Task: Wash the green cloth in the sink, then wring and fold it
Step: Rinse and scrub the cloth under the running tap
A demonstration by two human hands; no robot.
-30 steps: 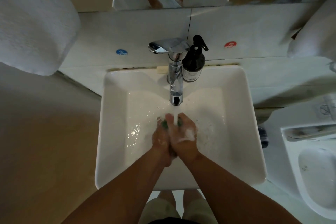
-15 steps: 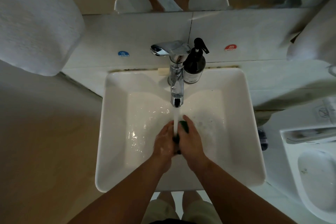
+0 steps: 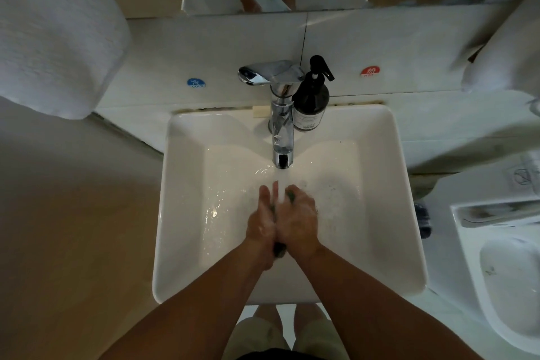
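1. The green cloth (image 3: 291, 197) sits bunched between the palms over the middle of the sink (image 3: 187, 213), under the tap (image 3: 282, 137) stream; only slivers show.
2. Left hand (image 3: 261, 222) and right hand (image 3: 296, 221) each keep a closed grip on it.
3. Rub palm against palm under the water; turn the bundle so hidden folds rinse too.

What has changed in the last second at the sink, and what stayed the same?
The hands rubbed the green cloth back and forth; the left hand now reaches further forward, its fingertips level with the right hand. A dark end of cloth now shows at the wrists. Both hands stayed clamped on it under the tap; water keeps running.
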